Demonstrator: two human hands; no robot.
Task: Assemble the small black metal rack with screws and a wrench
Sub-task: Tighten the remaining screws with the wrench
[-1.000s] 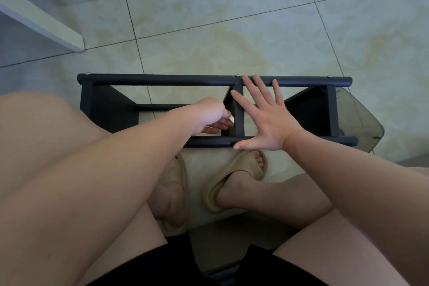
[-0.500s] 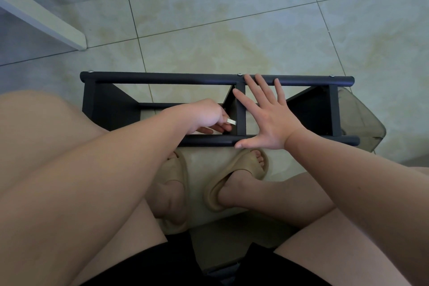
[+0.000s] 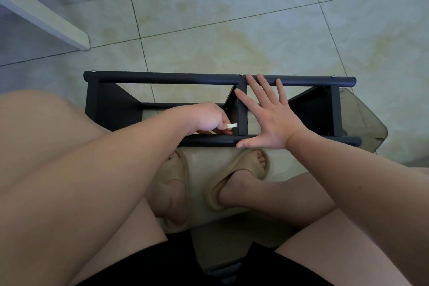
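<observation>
The small black metal rack [image 3: 162, 78] lies on the tiled floor in front of my feet, long tubes running left to right, with small screw heads on the far tube. My left hand [image 3: 209, 118] is inside the left bay, fingers curled round a small pale wrench [image 3: 232, 125] whose tip points at the middle upright [image 3: 242, 121]. My right hand [image 3: 271, 116] lies flat with fingers spread across the rack, thumb on the near tube, fingertips reaching the far tube.
My feet in beige slippers [image 3: 243, 176] rest on a pale surface just below the near tube. A translucent bag [image 3: 362, 121] sits under the rack's right end. A white furniture leg [image 3: 44, 14] crosses the upper left floor.
The left hand has turned a little, and the pale wrench tip now shows beside the middle upright. The right hand has stayed flat on the rack.
</observation>
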